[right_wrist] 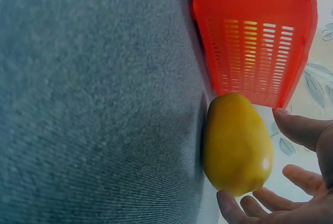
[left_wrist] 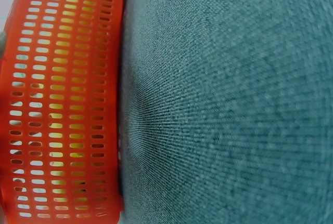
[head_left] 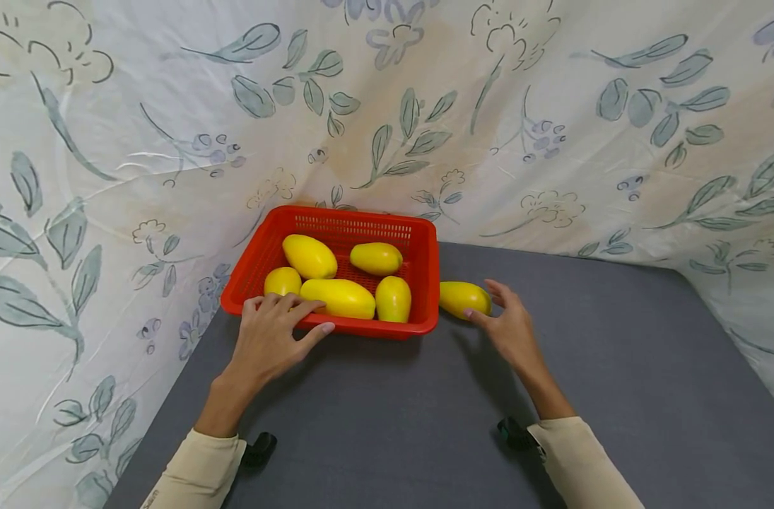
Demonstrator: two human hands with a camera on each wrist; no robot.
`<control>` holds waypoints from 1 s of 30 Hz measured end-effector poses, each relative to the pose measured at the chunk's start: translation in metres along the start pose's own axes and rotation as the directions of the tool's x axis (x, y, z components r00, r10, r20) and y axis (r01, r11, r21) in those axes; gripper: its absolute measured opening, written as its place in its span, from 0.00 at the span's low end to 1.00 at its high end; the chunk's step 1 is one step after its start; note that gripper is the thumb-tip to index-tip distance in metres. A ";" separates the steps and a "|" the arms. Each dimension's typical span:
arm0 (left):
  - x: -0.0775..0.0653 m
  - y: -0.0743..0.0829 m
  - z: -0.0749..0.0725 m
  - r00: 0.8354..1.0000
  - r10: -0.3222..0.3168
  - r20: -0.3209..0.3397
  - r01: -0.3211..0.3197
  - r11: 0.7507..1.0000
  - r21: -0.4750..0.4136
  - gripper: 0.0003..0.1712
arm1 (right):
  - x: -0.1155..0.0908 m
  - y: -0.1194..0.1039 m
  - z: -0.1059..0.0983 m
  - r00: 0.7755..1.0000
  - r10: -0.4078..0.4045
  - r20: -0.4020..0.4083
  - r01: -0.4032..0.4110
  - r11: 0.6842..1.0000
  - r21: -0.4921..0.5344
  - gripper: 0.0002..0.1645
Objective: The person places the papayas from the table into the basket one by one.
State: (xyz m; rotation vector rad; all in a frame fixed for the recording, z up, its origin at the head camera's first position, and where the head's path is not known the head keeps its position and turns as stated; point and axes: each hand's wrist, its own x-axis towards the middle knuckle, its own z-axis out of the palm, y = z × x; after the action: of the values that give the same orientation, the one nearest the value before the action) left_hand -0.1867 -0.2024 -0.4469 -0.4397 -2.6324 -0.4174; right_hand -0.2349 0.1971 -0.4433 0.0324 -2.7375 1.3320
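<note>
A red plastic basket [head_left: 427, 283] with slotted sides stands on the grey table and holds several yellow mangoes [head_left: 338, 297]. My left hand [head_left: 268, 339] grips its front rim near the left corner, fingers bent over the edge and thumb on the outer side. Just right of the basket, one more yellow mango [head_left: 459, 298] lies on the table. Beside that fruit is my right hand [head_left: 510, 329], thumb and fingers spread apart around its near right end. In the right wrist view, the fingertips [right_wrist: 229, 206] are right at the lower end of the mango [right_wrist: 237, 146].
Grey cloth [head_left: 616, 367] covers the table. Floral fabric [head_left: 488, 127] hangs behind it and along the left and right sides, close behind the basket. A dark wrist camera [head_left: 514, 433] sits under the right sleeve, another [head_left: 259, 449] by the left sleeve.
</note>
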 end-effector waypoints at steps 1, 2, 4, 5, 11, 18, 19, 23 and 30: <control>0.000 0.000 0.000 1.000 0.000 0.000 0.000 1.000 -0.001 0.31 | 0.001 0.001 0.000 1.000 -0.003 0.007 0.003 1.000 0.000 0.47; 0.000 0.000 0.000 1.000 0.000 0.001 0.000 1.000 -0.002 0.31 | 0.002 0.002 0.001 1.000 -0.005 0.014 0.005 1.000 0.002 0.48; 0.000 -0.001 0.000 1.000 0.002 0.002 -0.002 1.000 -0.003 0.31 | 0.003 0.005 0.001 1.000 -0.009 0.026 0.009 1.000 0.004 0.48; 0.000 -0.001 0.000 1.000 0.003 0.003 -0.003 1.000 -0.003 0.30 | 0.004 0.006 0.001 0.999 -0.009 0.031 0.009 1.000 0.006 0.48; 0.000 -0.001 -0.001 1.000 0.010 -0.005 -0.010 1.000 0.002 0.30 | 0.009 0.010 0.004 0.998 -0.005 0.059 0.004 1.000 0.015 0.48; 0.000 0.000 0.000 1.000 0.007 -0.004 -0.007 1.000 -0.006 0.30 | 0.016 0.012 0.005 0.994 -0.035 0.100 0.037 0.999 -0.022 0.47; 0.001 0.001 0.000 1.000 0.006 -0.004 -0.006 1.000 -0.007 0.30 | 0.017 0.012 0.005 0.993 -0.040 0.108 0.044 0.999 -0.031 0.46; 0.001 0.002 0.000 1.000 0.003 -0.005 -0.003 1.000 -0.012 0.29 | 0.018 0.012 0.004 0.991 -0.050 0.124 0.056 0.998 -0.039 0.45; 0.001 0.003 0.000 1.000 -0.011 0.000 0.011 1.000 -0.011 0.29 | 0.019 0.017 0.006 0.994 -0.052 0.092 0.052 0.999 0.004 0.43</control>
State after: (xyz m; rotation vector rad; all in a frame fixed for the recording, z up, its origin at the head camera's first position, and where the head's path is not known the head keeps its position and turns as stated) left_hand -0.1860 -0.1992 -0.4457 -0.4284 -2.6348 -0.4350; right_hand -0.2552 0.2030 -0.4581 0.1686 -2.7903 1.3518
